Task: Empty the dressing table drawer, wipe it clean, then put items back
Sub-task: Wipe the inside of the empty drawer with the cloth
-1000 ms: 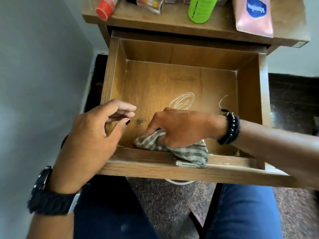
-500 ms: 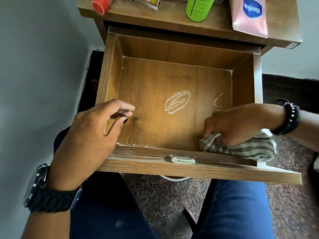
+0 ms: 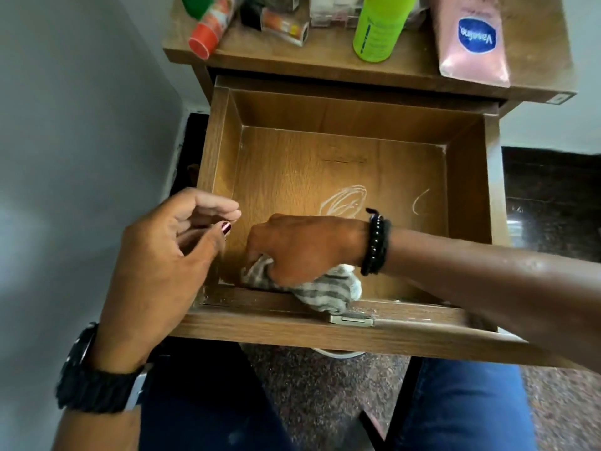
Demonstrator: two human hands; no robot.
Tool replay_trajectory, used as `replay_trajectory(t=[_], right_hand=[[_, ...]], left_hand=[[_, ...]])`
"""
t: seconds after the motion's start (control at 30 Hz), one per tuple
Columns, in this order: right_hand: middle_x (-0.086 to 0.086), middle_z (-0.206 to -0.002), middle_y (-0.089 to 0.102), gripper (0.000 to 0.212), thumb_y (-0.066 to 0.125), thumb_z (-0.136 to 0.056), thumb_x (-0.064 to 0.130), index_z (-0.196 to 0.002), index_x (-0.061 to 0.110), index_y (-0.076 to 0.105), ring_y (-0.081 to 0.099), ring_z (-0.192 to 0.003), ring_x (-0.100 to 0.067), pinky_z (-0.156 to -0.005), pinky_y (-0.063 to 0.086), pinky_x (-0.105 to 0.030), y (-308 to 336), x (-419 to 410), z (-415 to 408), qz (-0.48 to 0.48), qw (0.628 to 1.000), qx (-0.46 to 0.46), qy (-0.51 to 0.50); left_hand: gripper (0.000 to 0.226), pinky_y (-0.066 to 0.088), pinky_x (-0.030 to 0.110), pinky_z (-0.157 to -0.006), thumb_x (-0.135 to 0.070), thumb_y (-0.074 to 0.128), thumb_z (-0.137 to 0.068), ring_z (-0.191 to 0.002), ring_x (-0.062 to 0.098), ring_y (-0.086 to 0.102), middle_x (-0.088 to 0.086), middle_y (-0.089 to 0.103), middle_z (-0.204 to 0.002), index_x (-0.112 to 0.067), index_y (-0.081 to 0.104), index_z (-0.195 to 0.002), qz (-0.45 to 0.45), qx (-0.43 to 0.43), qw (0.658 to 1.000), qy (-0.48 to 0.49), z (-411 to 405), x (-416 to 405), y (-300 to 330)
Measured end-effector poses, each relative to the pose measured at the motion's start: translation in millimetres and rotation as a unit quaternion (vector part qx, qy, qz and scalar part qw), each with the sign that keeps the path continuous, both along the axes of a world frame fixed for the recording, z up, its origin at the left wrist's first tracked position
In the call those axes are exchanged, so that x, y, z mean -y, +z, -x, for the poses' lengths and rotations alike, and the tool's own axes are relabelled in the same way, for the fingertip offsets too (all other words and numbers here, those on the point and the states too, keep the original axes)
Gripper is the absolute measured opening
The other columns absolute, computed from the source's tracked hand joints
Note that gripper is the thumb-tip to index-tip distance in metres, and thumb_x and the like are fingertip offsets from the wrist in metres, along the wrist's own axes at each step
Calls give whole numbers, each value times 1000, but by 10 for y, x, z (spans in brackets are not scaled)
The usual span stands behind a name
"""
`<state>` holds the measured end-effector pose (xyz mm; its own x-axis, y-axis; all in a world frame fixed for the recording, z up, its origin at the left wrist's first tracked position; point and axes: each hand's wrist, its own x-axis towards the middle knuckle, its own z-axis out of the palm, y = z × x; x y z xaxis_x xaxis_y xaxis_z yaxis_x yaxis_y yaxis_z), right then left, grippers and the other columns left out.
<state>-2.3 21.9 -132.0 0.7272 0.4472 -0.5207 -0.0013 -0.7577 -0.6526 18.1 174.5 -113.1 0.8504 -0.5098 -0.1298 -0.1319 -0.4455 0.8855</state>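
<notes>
Low, right hand [image 3: 305,252] fisted round cloth [image 3: 328,292]

— What's the drawer [image 3: 468,203] made of?
— From my feed, wood-grain laminate, brown, with a soft sheen on the floor panel and pale scribbled scratches in the finish. The front edge looks chalky and rough; a small dull metal catch [image 3: 351,319] sits there.
— And the cloth [image 3: 328,292]?
— Woven fabric, grey-and-white check, matt, crumpled.
— Anything on top?
— I note a smooth green plastic bottle [image 3: 379,27], a glossy pink plastic tube [image 3: 471,40], and a red plastic cap [image 3: 202,43].
</notes>
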Motion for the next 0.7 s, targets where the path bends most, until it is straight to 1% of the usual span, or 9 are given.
replay_trajectory(t=[0.03, 0.13, 0.27, 0.33, 0.4, 0.43, 0.5, 0.6, 0.7], right_hand=[[5, -105, 62, 39, 51, -87, 7, -125, 13, 56, 60, -81, -7, -73, 55, -21, -14, 29, 80, -25, 999, -16, -20], [2, -129, 61, 46, 49, -88, 3, -132, 18, 55, 59, -113, -11, -97, 50, -33, -33, 12, 148, -55, 997, -28, -46], [5, -115, 62, 45, 49, -87, 5, -127, 22, 55, 55, -83, 1, -77, 50, -22, 113, 305, 230, 3, 997, -79, 15], [9, -90, 58, 27, 49, -86, 9, -109, 18, 60, 51, -79, -7, -70, 46, -24, 153, 445, 205, 96, 985, -126, 63], [16, -74, 50, 9, 53, -85, 19, -92, 23, 55, 50, -70, -3, -63, 47, -23, -101, 670, 446, 166, 975, -134, 54], [19, -73, 50, 12, 58, -81, 31, -92, 27, 55, 50, -67, -1, -63, 51, -26, -260, 795, 504, 213, 966, -138, 57], [18, -77, 52, 41, 65, -74, 49, -106, 23, 61, 52, -68, -7, -66, 55, -40, -476, 865, 598, 255, 959, -118, 29], [2, -92, 53, 31, 56, -86, 15, -117, 14, 56, 58, -87, -21, -79, 54, -44, -210, 374, 359, 145, 987, -45, 45], [-7, -113, 55, 41, 51, -86, 7, -127, 11, 49, 56, -106, -25, -86, 53, -43, 6, 89, 175, 73, 997, -32, 16]], left_hand=[[29, 51, 21, -89, 1, 60, -83, -96, 4, 66, -9, 70, -96, -24, 66, -97, 3, -2, 1000, 4, -3, -1, 1], [28, 51, 19, -87, 0, 60, -83, -95, 4, 66, -9, 70, -96, -24, 65, -97, 6, -8, 1000, 12, 7, 1, 8], [27, 54, 31, -88, 0, 59, -84, -95, 6, 66, -8, 70, -96, -23, 65, -98, 15, -15, 1000, 18, 6, -3, -2], [26, 54, 34, -86, 0, 58, -85, -94, 8, 67, -6, 70, -95, -22, 65, -98, 26, -22, 999, 22, -7, -17, -2], [26, 54, 34, -85, -1, 57, -87, -92, 9, 67, -6, 70, -95, -23, 65, -98, 34, -23, 999, 24, -22, -30, -11], [26, 54, 35, -84, 0, 56, -87, -91, 10, 68, -6, 70, -95, -22, 65, -99, 37, -24, 999, 24, -28, -35, -20], [26, 54, 35, -83, 1, 55, -88, -91, 12, 68, -4, 70, -94, -20, 65, -100, 48, -26, 998, 33, -39, -43, -36], [28, 56, 29, -82, 5, 51, -90, -93, 12, 68, -2, 70, -94, -17, 64, -100, 65, -35, 996, 47, -52, -40, -51], [30, 56, 24, -80, 6, 46, -91, -94, 12, 67, -1, 69, -96, -16, 63, -102, 76, -43, 995, 51, -55, -29, -49]])
